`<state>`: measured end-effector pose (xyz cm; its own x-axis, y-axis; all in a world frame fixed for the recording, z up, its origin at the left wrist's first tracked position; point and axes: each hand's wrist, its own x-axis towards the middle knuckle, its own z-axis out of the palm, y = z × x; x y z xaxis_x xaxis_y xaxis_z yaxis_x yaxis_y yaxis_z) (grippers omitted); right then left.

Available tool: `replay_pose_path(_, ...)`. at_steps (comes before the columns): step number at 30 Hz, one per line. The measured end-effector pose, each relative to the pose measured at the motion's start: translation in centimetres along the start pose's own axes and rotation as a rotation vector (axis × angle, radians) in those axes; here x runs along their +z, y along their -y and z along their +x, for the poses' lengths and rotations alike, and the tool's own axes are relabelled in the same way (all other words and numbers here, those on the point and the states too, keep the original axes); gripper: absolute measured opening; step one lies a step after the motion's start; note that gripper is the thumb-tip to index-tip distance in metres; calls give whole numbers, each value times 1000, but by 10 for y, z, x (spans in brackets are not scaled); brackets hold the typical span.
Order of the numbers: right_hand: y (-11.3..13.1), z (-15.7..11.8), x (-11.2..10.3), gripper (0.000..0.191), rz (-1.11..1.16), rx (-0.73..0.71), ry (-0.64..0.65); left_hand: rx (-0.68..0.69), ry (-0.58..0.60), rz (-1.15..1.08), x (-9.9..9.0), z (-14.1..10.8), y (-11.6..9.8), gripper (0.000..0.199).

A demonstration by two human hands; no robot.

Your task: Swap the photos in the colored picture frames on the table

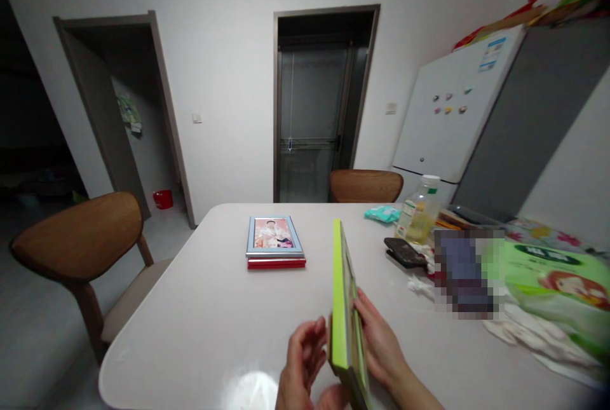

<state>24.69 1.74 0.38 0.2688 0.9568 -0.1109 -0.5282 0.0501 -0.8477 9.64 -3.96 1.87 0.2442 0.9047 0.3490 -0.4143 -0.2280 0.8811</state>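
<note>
We hold the green frame upright over the desk, right hand fingers clamped on it. Left hand fingers curl just beside; can't tell if gripping. We should support opposite edges, pressing lightly.

No text legible. Green pack: white characters on dark oval, too blurred to read. Bottle: label print too small. Fridge: blue-and-white sticker near top, print unreadable. Teal packet: pale markings, indistinct. No numbers or brands resolved.
</note>
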Motion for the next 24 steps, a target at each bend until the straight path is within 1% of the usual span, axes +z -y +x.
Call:
replay_pose_path(1, 10, 6, -11, 55, -50, 7, -64, -2, 27, -2, 3, 6, -7, 61)
replay_pose_path(2, 20, 12, -23, 62, -124, 21, -112, -21, 66, 12, 5, 12, -12, 61)
replay_pose_path(4, 39, 28, -47, 65, -368, 15, -170, -104, 134, 72, 9, 22, -14, 54)
replay_pose_path(6, 54, 46, -69, 58, -772, -66, -226, -217, 150, 163, 13, 31, -3, 52)
replay_pose_path(8, 64, 62, -85, 49, -1177, -155, -270, -268, 135, 329, 17, 37, 15, 53)
replay_pose_path(9, 69, 69, -92, 46, -1319, -183, -288, -265, 132, 426, 19, 40, 24, 53)
replay_pose_path(10, 72, 76, -97, 44, -1414, -197, -303, -247, 135, 514, 20, 42, 32, 51)
replay_pose_path(12, 76, 85, -103, 42, -1507, -200, -332, -197, 149, 622, 24, 47, 42, 49)
replay_pose_path(16, 78, 92, -110, 40, -1679, -213, -358, -153, 190, 644, 31, 55, 43, 51)
replay_pose_path(19, 78, 91, -110, 34, -1773, -234, -342, -154, 191, 636, 27, 55, 40, 52)
replay_pose_path(21, 77, 88, -99, 33, -1817, -266, -319, -175, 142, 627, 16, 55, 40, 53)
replay_pose_path(22, 75, 86, -90, 34, -1831, -300, -298, -190, 101, 622, 7, 56, 40, 54)
replay_pose_path(24, 64, 85, -60, 39, -1840, -405, -218, -222, 2, 601, -15, 61, 40, 53)
